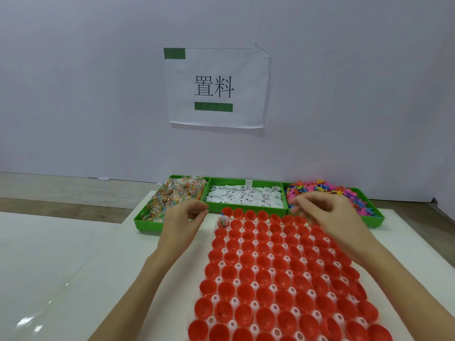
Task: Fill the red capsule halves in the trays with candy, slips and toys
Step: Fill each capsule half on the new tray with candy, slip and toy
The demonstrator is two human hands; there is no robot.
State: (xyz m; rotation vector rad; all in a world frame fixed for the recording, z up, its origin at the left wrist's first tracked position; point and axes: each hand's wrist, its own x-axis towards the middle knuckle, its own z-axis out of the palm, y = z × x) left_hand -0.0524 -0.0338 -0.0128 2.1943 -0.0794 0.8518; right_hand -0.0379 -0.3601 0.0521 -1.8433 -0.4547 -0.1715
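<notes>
Red capsule halves point(270, 274) fill a white tray point(222, 249) that lies on the white tabletop point(61, 267), open sides up. At the tray's far left corner one slot holds a small candy packet point(223, 221). Behind the tray stand three green bins: wrapped candy point(177, 195) on the left, white slips point(246, 196) in the middle, coloured toys point(327, 193) on the right. The left hand point(183, 222) hovers by the candy bin, its grip narrow, fingers curled; whether it holds anything I cannot tell. The right hand point(325, 215) hangs over the tray's far edge, blurred, fingers loosely spread, its grip wide.
</notes>
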